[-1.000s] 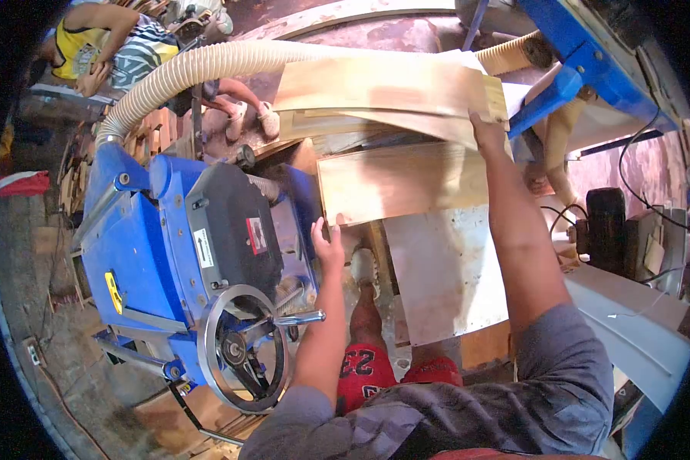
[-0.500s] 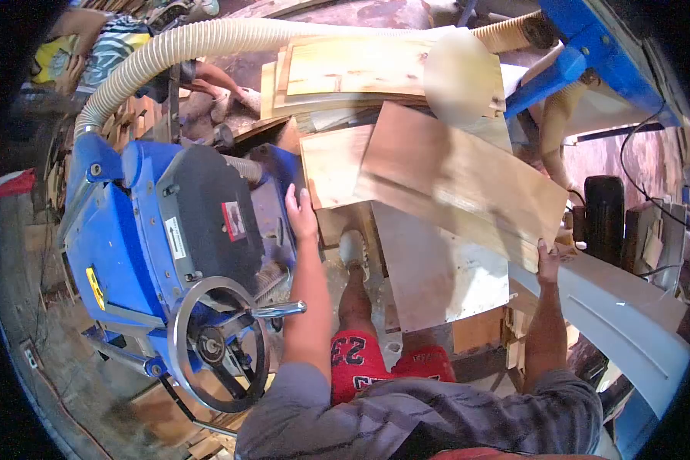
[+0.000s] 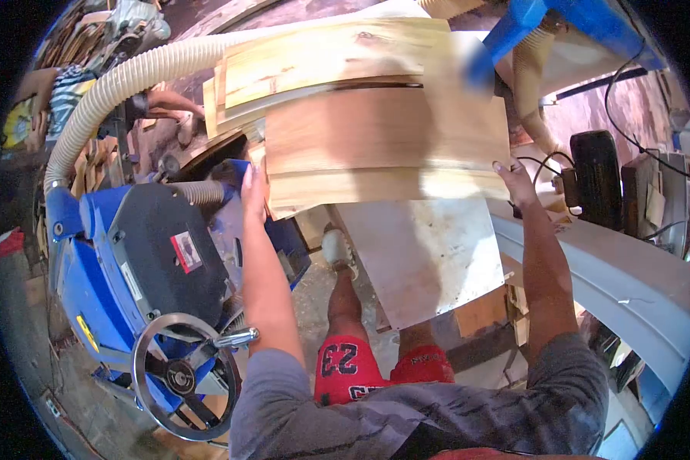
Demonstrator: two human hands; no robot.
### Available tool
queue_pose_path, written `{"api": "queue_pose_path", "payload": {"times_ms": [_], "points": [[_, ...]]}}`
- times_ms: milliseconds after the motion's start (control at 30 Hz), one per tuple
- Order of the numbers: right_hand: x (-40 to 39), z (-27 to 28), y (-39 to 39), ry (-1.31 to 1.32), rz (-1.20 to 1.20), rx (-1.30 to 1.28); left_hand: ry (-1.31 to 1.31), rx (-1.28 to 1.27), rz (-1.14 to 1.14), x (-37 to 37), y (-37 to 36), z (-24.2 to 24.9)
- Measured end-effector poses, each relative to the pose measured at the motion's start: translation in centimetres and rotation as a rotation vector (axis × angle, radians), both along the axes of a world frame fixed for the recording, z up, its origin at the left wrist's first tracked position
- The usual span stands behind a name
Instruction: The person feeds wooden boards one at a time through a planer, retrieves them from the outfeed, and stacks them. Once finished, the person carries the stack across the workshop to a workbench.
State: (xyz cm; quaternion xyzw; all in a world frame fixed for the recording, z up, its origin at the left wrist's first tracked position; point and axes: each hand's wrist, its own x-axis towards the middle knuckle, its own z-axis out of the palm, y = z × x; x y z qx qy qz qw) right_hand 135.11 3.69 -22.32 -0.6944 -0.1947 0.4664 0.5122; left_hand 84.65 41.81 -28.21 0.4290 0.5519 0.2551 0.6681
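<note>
A wide wooden board [image 3: 345, 126] lies level in front of me, with a paler strip of wood along its near side. My right hand [image 3: 517, 182] is closed on the board's right end, thumb on top. At the left end, my left hand [image 3: 254, 192] rests against the edge with its fingers stretched out straight. Behind the board is a stack of pale wooden boards [image 3: 307, 61], partly covered by it. Below it a whitish sheet [image 3: 429, 261] stands out over the floor.
To my left stands a blue machine [image 3: 84, 284] with a metal handwheel [image 3: 182, 377]. A ribbed hose [image 3: 130, 84] arches behind it. A grey metal surface [image 3: 590, 261] runs along my right, below a blue frame [image 3: 517, 31]. Another person's legs [image 3: 176, 103] show at back left.
The board has swung from slanted to level and shifted left. My left hand, apart from it before, now touches its left end. My right hand has kept its grip and moved up and left.
</note>
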Motion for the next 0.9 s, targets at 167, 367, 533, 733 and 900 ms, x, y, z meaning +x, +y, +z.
{"api": "queue_pose_path", "payload": {"times_ms": [167, 367, 533, 733, 900], "points": [[1.9, -3.8, -9.7, 0.034, -0.010, -0.272, 0.163, 0.310, -0.003, 1.0, -2.2, 1.7], [5.9, 0.1, -5.2, -0.241, -0.035, -0.407, -0.068, 0.012, -0.020, -1.7, -2.1, -0.6], [5.0, -1.3, 2.8, -0.285, 0.091, -0.185, -0.076, -0.038, 0.010, -1.2, -1.4, -0.3], [-0.9, 2.1, 9.9, -0.341, 0.163, -0.248, -0.062, -0.102, 0.030, -0.7, -1.3, 1.1], [0.5, -2.7, 11.9, -0.558, 0.100, -0.228, -0.023, 0.293, 0.014, 1.4, -3.2, 4.5]]}}
